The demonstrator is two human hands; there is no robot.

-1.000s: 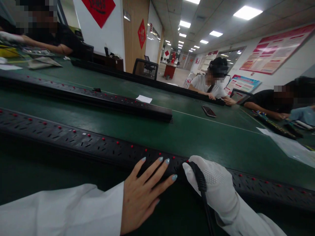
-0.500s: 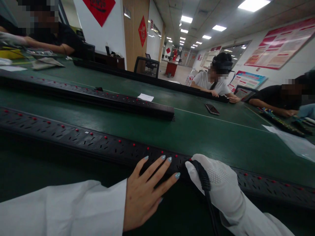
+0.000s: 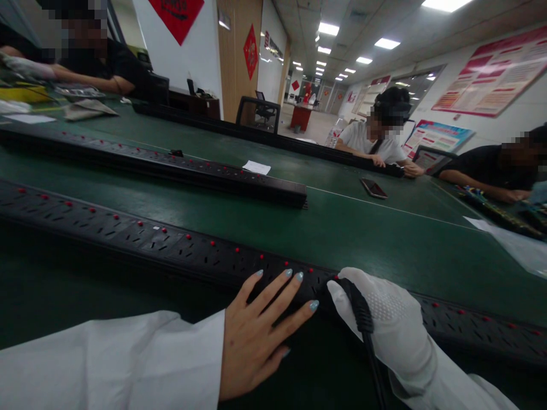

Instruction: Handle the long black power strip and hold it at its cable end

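Observation:
A long black power strip point(image 3: 141, 242) with slotted sockets and a row of red dots runs across the green table in front of me. My left hand point(image 3: 260, 330) is bare, fingers spread, its fingertips lying on the strip's near part. Just right of it, my right hand point(image 3: 380, 313), in a white dotted glove, is closed around a black power plug point(image 3: 352, 296) held against the strip. The plug's black cable point(image 3: 372, 364) hangs down toward me. My fingers hide the plug's front, so how deep it sits in the socket cannot be seen.
A second black strip point(image 3: 205, 171) lies farther back, with a white paper slip point(image 3: 256, 167) beside it. Beyond it are a phone point(image 3: 374, 188) and a third long black bar point(image 3: 256, 136). A plastic sheet point(image 3: 508, 242) lies at right. Several co-workers sit around the table.
The whole view has shifted slightly, so the hands appear a little farther right. Both hands keep their places on the strip, and the right still grips the plug.

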